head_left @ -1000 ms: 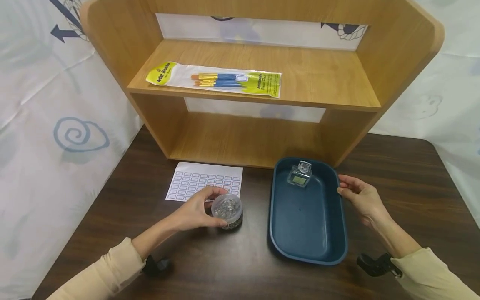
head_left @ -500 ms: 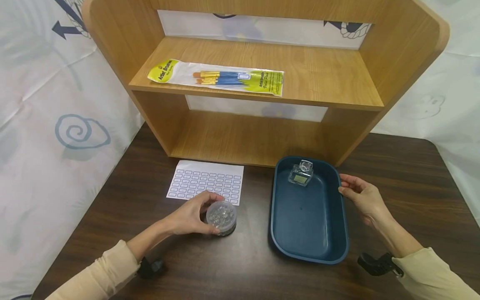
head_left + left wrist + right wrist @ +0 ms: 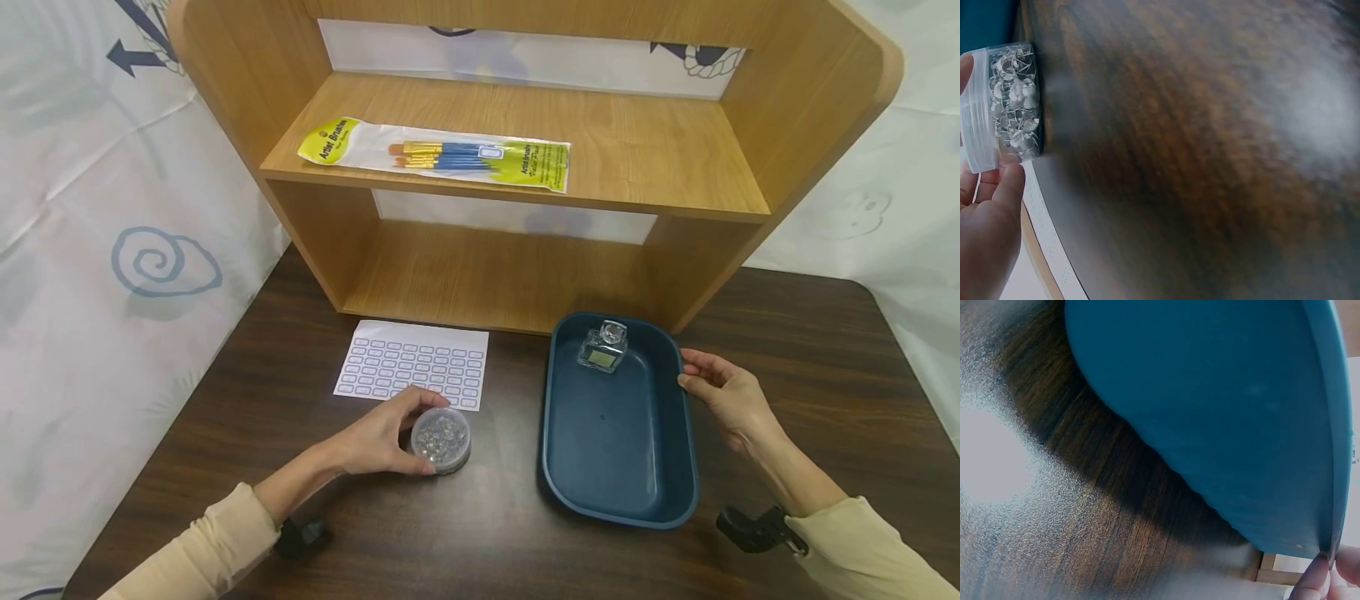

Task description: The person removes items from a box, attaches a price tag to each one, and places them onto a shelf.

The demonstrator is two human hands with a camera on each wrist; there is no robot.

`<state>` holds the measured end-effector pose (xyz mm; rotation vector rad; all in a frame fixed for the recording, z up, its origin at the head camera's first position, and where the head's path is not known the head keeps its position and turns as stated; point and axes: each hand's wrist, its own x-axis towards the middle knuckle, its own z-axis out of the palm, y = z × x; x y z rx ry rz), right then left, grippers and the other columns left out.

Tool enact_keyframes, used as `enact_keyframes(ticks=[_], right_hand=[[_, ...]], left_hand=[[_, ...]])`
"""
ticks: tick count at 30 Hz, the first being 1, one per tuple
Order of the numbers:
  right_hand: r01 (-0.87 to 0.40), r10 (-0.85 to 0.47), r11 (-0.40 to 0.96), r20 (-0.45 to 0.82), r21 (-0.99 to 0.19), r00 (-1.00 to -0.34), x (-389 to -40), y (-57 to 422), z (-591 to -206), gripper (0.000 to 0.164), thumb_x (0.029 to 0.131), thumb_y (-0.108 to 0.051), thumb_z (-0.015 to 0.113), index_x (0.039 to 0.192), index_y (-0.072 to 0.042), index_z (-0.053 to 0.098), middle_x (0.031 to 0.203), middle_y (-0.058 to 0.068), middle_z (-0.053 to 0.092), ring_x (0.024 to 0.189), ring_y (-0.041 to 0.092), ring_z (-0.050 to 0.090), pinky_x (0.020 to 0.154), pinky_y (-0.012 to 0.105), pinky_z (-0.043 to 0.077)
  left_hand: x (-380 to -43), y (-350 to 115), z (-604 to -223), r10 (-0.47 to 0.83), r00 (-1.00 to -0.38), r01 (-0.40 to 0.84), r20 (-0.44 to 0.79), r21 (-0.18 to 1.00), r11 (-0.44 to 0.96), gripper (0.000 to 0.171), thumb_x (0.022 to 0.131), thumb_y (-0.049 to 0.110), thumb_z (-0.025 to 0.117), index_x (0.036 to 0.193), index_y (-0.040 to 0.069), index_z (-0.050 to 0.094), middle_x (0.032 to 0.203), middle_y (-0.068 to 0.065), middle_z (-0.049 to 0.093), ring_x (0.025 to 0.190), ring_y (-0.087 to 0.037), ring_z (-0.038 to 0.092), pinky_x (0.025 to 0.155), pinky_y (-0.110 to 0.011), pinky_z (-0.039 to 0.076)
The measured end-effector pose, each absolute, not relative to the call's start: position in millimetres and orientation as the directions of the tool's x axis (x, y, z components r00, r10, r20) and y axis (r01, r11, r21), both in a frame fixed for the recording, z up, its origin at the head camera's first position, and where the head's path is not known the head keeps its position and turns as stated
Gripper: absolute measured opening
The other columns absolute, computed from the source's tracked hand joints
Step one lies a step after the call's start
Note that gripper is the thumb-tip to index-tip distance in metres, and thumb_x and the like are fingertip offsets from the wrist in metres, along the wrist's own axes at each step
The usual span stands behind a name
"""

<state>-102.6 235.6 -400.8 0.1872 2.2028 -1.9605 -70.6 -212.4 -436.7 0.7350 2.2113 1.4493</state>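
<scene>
In the head view my left hand (image 3: 378, 437) holds a round clear plastic tub (image 3: 441, 440) by its sides, thumb at the near side and fingers at the far side. Silver thumbtacks (image 3: 1016, 106) show through its wall in the left wrist view, under a translucent lid (image 3: 980, 112). The tub is at the front edge of a white sheet of labels (image 3: 412, 358). My right hand (image 3: 729, 402) pinches the right rim of a dark blue tray (image 3: 603, 458). Inside the tray, at its far end, is a small square glass bottle (image 3: 602, 347) with a clear stopper.
A wooden two-level shelf (image 3: 525, 275) stands behind the sheet and tray, close to both. On its upper board lies a packet of artist brushes (image 3: 442, 156). Everything stands on a dark wood table (image 3: 495, 533), with patterned white cloth (image 3: 112, 350) around it.
My left hand has brought the tub slightly left and toward me, off the label sheet's corner; it then levels out. My right hand stays on the tray rim.
</scene>
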Motion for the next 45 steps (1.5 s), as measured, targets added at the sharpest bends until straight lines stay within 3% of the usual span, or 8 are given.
enact_keyframes(ticks=[8, 13, 17, 21, 30, 35, 38, 45], right_hand=[[0.226, -0.025, 0.108, -0.230, -0.968, -0.973, -102, 236, -401, 0.027, 0.088, -0.005, 0.064, 0.113, -0.016, 0.060, 0.089, -0.011, 0.057, 0.084, 0.000, 0.053, 0.075, 0.007, 0.047], [0.229, -0.022, 0.116, -0.233, -0.967, -0.972, -102, 236, -401, 0.028, 0.088, -0.005, 0.064, 0.113, -0.016, 0.059, 0.089, -0.011, 0.057, 0.084, 0.000, 0.053, 0.075, 0.007, 0.046], [0.232, -0.028, 0.090, -0.235, -0.969, -0.972, -102, 237, -401, 0.027, 0.088, -0.004, 0.064, 0.111, -0.017, 0.060, 0.090, -0.011, 0.057, 0.084, 0.000, 0.053, 0.075, 0.008, 0.047], [0.234, -0.029, 0.085, -0.237, -0.969, -0.971, -103, 237, -401, 0.026, 0.088, -0.004, 0.064, 0.111, -0.018, 0.059, 0.090, -0.011, 0.057, 0.084, 0.000, 0.053, 0.075, 0.008, 0.047], [0.223, -0.026, 0.108, -0.227, -0.969, -0.974, -102, 236, -402, 0.027, 0.088, -0.005, 0.064, 0.109, -0.020, 0.060, 0.089, -0.012, 0.057, 0.085, -0.002, 0.053, 0.075, 0.007, 0.046], [0.215, -0.024, 0.100, -0.218, -0.971, -0.976, -101, 235, -402, 0.026, 0.088, -0.005, 0.064, 0.107, -0.022, 0.061, 0.089, -0.012, 0.058, 0.084, -0.001, 0.053, 0.075, 0.007, 0.046], [0.210, -0.023, 0.097, -0.213, -0.973, -0.977, -101, 235, -402, 0.026, 0.088, -0.004, 0.064, 0.107, -0.022, 0.061, 0.089, -0.012, 0.058, 0.084, -0.002, 0.053, 0.075, 0.007, 0.046], [0.206, -0.024, 0.102, -0.210, -0.973, -0.977, -101, 235, -402, 0.027, 0.088, -0.004, 0.064, 0.111, -0.018, 0.060, 0.089, -0.012, 0.057, 0.085, -0.002, 0.053, 0.075, 0.007, 0.047]], left_hand=[[-70, -214, -439, 0.629, -0.777, 0.227, -0.028, 0.919, 0.322, 0.079, 0.066, 0.017, 0.085, 0.128, -0.002, 0.042, 0.128, -0.015, 0.047, 0.117, -0.029, 0.049, 0.103, -0.040, 0.040], [-73, -218, -437, 0.564, -0.825, 0.156, -0.048, 0.938, 0.309, 0.079, 0.068, 0.017, 0.084, 0.131, -0.003, 0.041, 0.135, -0.019, 0.045, 0.125, -0.033, 0.046, 0.105, -0.036, 0.037], [-83, -227, -434, 0.398, -0.913, 0.033, -0.088, 0.957, 0.287, 0.072, 0.075, 0.010, 0.079, 0.133, -0.005, 0.040, 0.131, -0.023, 0.048, 0.121, -0.035, 0.048, 0.100, -0.028, 0.043], [-98, -243, -429, 0.168, -0.977, -0.062, -0.129, 0.932, 0.357, 0.062, 0.082, 0.010, 0.073, 0.133, -0.006, 0.042, 0.124, -0.025, 0.052, 0.112, -0.035, 0.054, 0.083, -0.017, 0.050], [-126, -285, -429, -0.106, -0.979, -0.202, -0.172, 0.817, 0.540, 0.057, 0.088, 0.012, 0.066, 0.135, -0.005, 0.040, 0.125, -0.025, 0.052, 0.108, -0.033, 0.054, 0.071, -0.004, 0.043], [-136, -292, -433, -0.137, -0.977, -0.215, -0.166, 0.763, 0.610, 0.057, 0.086, 0.012, 0.067, 0.134, -0.006, 0.042, 0.125, -0.027, 0.053, 0.107, -0.036, 0.058, 0.082, -0.026, 0.053], [-139, -292, -433, -0.136, -0.975, -0.221, -0.175, 0.734, 0.642, 0.059, 0.086, 0.012, 0.068, 0.134, -0.007, 0.041, 0.126, -0.028, 0.052, 0.106, -0.037, 0.058, 0.089, -0.043, 0.050], [-145, -291, -434, -0.129, -0.971, -0.233, -0.203, 0.667, 0.707, 0.061, 0.084, 0.015, 0.069, 0.133, -0.008, 0.041, 0.128, -0.029, 0.050, 0.104, -0.037, 0.058, 0.091, -0.047, 0.048]])
